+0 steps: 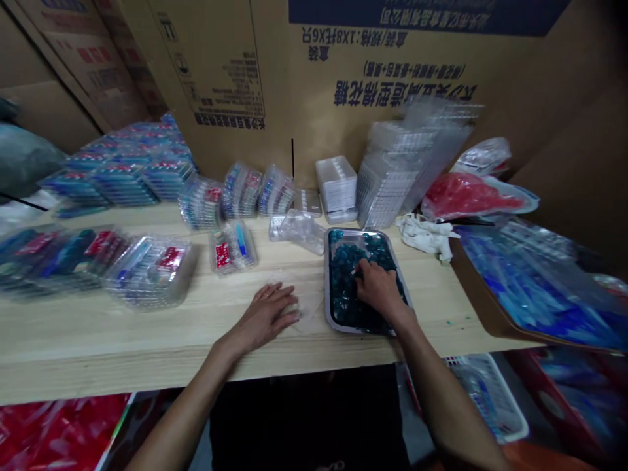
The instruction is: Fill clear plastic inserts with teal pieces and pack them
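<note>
- Inside the shallow silver metal tray, just right of centre before me, lie small glossy dark-teal pieces; they cover most of its floor, and down among them goes my bare right hand;
- bent fingers there, thumb and forefinger near each other; whether they pinch a piece, I cannot tell;
- over to the left of the tray, my bare left hand, palm down at the pale wood-grained table; fingers stretched and slightly apart, thumb out sideways, well apart from the tray;
- by the tray's far left corner, a clear moulded plastic container; left of that, a clear plastic pack with a red-and-white label, lying on the table;
- behind the tray, a tall, blurry stack of clear plastic trays; and right of it, a crumpled white cloth.
</note>
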The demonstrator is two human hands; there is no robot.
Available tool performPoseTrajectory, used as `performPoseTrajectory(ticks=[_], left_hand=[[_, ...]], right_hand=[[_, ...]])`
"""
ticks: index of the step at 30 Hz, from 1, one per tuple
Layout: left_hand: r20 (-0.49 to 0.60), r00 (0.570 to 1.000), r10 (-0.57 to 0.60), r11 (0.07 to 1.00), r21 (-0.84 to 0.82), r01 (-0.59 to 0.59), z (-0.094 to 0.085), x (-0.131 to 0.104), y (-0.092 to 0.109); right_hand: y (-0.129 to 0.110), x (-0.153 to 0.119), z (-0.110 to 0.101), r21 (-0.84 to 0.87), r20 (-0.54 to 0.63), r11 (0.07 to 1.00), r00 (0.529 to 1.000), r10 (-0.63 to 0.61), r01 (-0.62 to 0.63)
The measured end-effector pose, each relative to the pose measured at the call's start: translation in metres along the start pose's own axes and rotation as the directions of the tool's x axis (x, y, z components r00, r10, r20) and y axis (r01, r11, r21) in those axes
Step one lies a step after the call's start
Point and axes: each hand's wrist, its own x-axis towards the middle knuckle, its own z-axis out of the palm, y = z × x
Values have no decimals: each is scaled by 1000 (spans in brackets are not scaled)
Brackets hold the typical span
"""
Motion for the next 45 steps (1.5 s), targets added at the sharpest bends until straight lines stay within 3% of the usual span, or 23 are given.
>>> performPoseTrajectory(ticks=[4,9,11,13,15,16,18,20,22,26,30,36,38,41,45], left_hand=[[-59,998,-31,996,-82,26,-1,5,-5],[15,995,100,991,-87,-99,-13,14,-3],[-89,988,130,984,-111,-139,-17,15,6],[-271,958,97,964,-212,-158,-16,16,20],[-411,909,-72,904,-411,-114,-10,20,37],[-411,894,-179,841,-535,-78,-5,25,46],[-288,898,-334,650,-760,-2,5,38,62],[-132,916,-380,451,-891,59,15,56,75],[-76,915,-397,327,-943,63,23,74,82],[-91,910,-405,218,-976,-1,32,99,85],[-30,911,-411,115,-993,19,32,102,84],[-3,899,-438,-2,-1000,-4,27,99,85],[33,900,-435,-63,-998,6,24,99,82],[-5,879,-476,-61,-997,-39,10,95,65],[-216,792,-571,179,-974,-136,-23,74,15]], right_hand=[[6,1,8,69,1,997,1000,30,-30],[8,3,10,87,24,995,999,48,-50],[8,0,9,112,-11,992,998,67,-65],[7,-4,7,156,-100,986,992,73,-57],[3,-10,6,217,-226,976,972,57,-7],[0,-12,6,247,-286,968,957,41,32],[-9,-16,7,310,-367,942,930,-2,125],[-21,-20,8,379,-401,900,915,-53,218],[-32,-24,9,423,-417,856,903,-105,295],[-45,-28,14,428,-463,830,875,-138,357],[-41,-27,20,492,-492,799,868,-72,345],[-33,-29,20,406,-428,896,903,14,179],[-34,-31,18,410,-430,892,903,8,188],[-37,-33,17,436,-445,861,894,-47,262],[-37,-38,19,385,-429,883,899,-84,267]])
